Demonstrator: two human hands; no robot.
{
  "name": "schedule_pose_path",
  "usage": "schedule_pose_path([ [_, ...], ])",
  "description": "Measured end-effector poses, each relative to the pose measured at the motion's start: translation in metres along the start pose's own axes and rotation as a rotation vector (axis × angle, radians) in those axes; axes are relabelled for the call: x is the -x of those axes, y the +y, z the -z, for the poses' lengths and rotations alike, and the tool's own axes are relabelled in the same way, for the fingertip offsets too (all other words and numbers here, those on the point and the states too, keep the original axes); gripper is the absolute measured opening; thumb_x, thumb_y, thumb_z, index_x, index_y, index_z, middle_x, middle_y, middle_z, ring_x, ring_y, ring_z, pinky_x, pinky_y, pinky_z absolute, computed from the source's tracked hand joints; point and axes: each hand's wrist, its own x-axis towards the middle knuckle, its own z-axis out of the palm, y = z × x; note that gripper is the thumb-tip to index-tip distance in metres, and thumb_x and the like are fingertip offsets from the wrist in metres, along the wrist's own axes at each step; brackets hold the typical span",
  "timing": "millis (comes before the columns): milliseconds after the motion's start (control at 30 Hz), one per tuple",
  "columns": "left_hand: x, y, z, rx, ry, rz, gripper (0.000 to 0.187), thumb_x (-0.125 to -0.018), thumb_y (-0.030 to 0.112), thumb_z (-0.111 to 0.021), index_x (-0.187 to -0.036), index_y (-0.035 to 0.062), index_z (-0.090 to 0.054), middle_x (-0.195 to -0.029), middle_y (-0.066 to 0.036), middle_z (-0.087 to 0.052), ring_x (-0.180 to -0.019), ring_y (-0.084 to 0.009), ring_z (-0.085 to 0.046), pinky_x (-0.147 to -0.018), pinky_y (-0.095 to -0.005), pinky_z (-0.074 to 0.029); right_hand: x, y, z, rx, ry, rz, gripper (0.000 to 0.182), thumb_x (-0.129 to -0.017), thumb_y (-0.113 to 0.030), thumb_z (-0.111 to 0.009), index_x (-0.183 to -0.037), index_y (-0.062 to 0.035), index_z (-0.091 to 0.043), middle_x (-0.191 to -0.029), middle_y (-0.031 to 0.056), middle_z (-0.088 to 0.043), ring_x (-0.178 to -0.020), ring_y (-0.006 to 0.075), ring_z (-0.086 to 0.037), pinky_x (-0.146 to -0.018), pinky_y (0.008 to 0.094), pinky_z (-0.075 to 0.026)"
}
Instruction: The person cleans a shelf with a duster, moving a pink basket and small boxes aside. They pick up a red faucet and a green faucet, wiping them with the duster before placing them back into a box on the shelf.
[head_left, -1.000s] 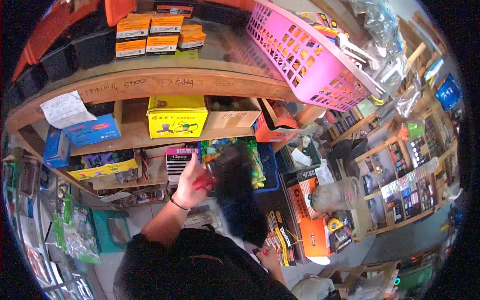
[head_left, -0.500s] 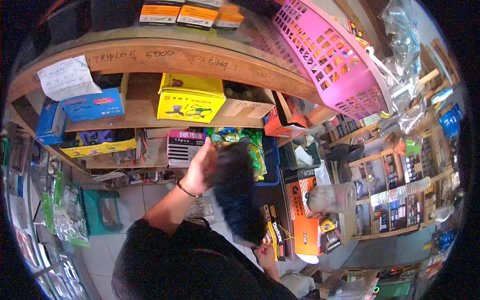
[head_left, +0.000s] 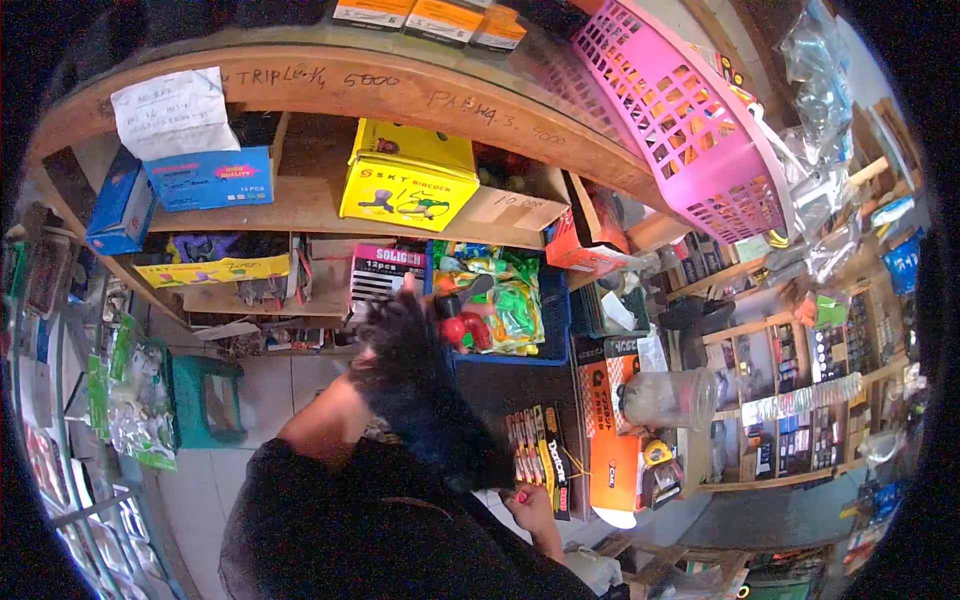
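My right hand (head_left: 533, 511) is closed round the pinkish-red handle end of a black feather duster (head_left: 425, 395). The duster's fluffy head slants up to the left and covers much of my left hand (head_left: 362, 368). Only the wrist, part of the palm and a fingertip show around the feathers. Beside the feathers, at my left hand, a red tap (head_left: 466, 330) with a dark lever-like part sticks out, seemingly in its grasp; the fingers on it are mostly hidden. Behind it is a blue basket (head_left: 566, 318) of bagged green, yellow and orange pieces.
A wooden shelf (head_left: 330, 85) runs above, bearing a pink basket (head_left: 690, 130). Below it stand a yellow box (head_left: 410, 180), blue boxes (head_left: 210, 180) and a pink-and-black box (head_left: 385, 272). At right are an orange box (head_left: 612, 460) and a clear jar (head_left: 675, 398). A green stool (head_left: 210, 400) stands left.
The duster head has swung left, across my left hand. The red tap has come into sight beside it. The view has shifted slightly, so the shelf boxes appear further right.
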Motion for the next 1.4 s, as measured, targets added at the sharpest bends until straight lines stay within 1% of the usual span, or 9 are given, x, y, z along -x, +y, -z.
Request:
schedule_pose_path([
  [333, 0.008, 0.018, 0.015, -0.142, -0.27, 0.042, 0.072, -0.079, 0.063, -0.03, -0.114, 0.0013, -0.044, -0.103, -0.008, -0.055, -0.087, -0.0153, -0.052, -0.073, -0.026, -0.041, 0.003, -0.003, -0.008, 0.131, -0.01, 0.059, 0.016, -0.068, -0.019, -0.059, -0.063, -0.0041, -0.058, -0.053, 0.0086, -0.054, -0.049, 0.0172, -0.052, -0.048, 0.0305, -0.042],
  [533, 0.006, 0.019, 0.023, 0.373, -0.479, 0.195, 0.075, -0.08, 0.063, -0.027, -0.115, -0.0026, -0.041, -0.116, -0.019, -0.047, -0.1, -0.0326, -0.05, -0.078, -0.0412, -0.044, 0.002, 0.006, -0.015, -0.004, 0.018, 0.019, 0.012, -0.065, -0.013, -0.063, -0.065, -0.0029, -0.057, -0.05, 0.0035, -0.048, -0.049, 0.011, -0.045, -0.047, 0.0283, -0.036],
  [733, 0.021, 0.015, 0.005, -0.029, 0.043, -0.026, 0.074, -0.079, 0.06, -0.034, -0.12, -0.0013, -0.038, -0.116, -0.017, -0.048, -0.101, -0.029, -0.05, -0.085, -0.0381, -0.039, 0.001, -0.005, -0.02, 0.022, 0.003, -0.06, 0.017, -0.066, -0.022, -0.062, -0.071, -0.0066, -0.059, -0.056, 0.012, -0.054, -0.051, 0.0226, -0.054, -0.051, 0.0337, -0.043],
  [800, 0.019, 0.014, 0.007, 0.003, 0.008, -0.006, 0.073, -0.079, 0.063, -0.033, -0.114, 0.0002, -0.045, -0.101, -0.008, -0.055, -0.081, -0.0201, -0.053, -0.072, -0.0313, -0.042, 0.0, 0.0, -0.024, 0.028, -0.025, -0.056, 0.018, -0.067, -0.023, -0.062, -0.071, -0.0057, -0.059, -0.055, 0.0119, -0.053, -0.05, 0.0222, -0.053, -0.051, 0.0342, -0.042],
  [933, 0.001, 0.018, 0.038, -0.001, -0.452, 0.085, 0.078, -0.079, 0.064, -0.028, -0.121, -0.0012, -0.039, -0.123, -0.015, -0.044, -0.11, -0.0267, -0.045, -0.09, -0.0355, -0.037, -0.003, 0.002, -0.018, 0.04, -0.062, 0.04, 0.019, -0.068, -0.023, -0.061, -0.07, -0.0041, -0.057, -0.052, 0.0115, -0.049, -0.048, 0.0198, -0.049, -0.049, 0.0349, -0.04],
  [1000, 0.018, 0.015, 0.008, 0.046, -0.013, 0.003, 0.078, -0.079, 0.064, -0.029, -0.121, -0.0007, -0.039, -0.119, -0.013, -0.047, -0.108, -0.0253, -0.046, -0.092, -0.0333, -0.035, -0.005, 0.012, -0.024, -0.021, -0.001, -0.026, 0.016, -0.067, -0.018, -0.061, -0.068, -0.0024, -0.057, -0.052, 0.0074, -0.05, -0.049, 0.0157, -0.047, -0.049, 0.0321, -0.039],
  [1200, 0.007, 0.02, 0.01, -0.03, -0.432, 0.059, 0.08, -0.078, 0.065, -0.028, -0.123, -0.0018, -0.034, -0.117, -0.021, -0.046, -0.104, -0.0313, -0.048, -0.086, -0.0399, -0.039, -0.005, 0.01, 0.001, 0.071, 0.015, 0.021, 0.017, -0.068, -0.018, -0.061, -0.067, -0.0015, -0.057, -0.051, 0.0056, -0.05, -0.048, 0.0149, -0.047, -0.048, 0.0317, -0.039],
  [1267, 0.018, 0.011, -0.004, 0.096, 0.02, 0.045, 0.079, -0.078, 0.063, -0.032, -0.124, -0.001, -0.033, -0.119, -0.018, -0.045, -0.106, -0.0296, -0.046, -0.083, -0.04, -0.04, -0.003, 0.01, 0.002, 0.045, 0.032, -0.028, 0.02, -0.069, -0.022, -0.061, -0.069, -0.0027, -0.057, -0.051, 0.008, -0.051, -0.047, 0.0177, -0.048, -0.047, 0.0336, -0.039],
  [1400, 0.011, 0.001, 0.002, -0.117, -0.178, -0.04, 0.072, -0.08, 0.06, -0.034, -0.122, 0.002, -0.036, -0.12, -0.015, -0.045, -0.103, -0.0238, -0.049, -0.086, -0.0353, -0.039, 0.002, 0.011, -0.005, 0.025, 0.047, -0.104, 0.02, -0.069, -0.023, -0.061, -0.067, -0.0033, -0.057, -0.05, 0.007, -0.05, -0.045, 0.0172, -0.047, -0.046, 0.0323, -0.038],
])
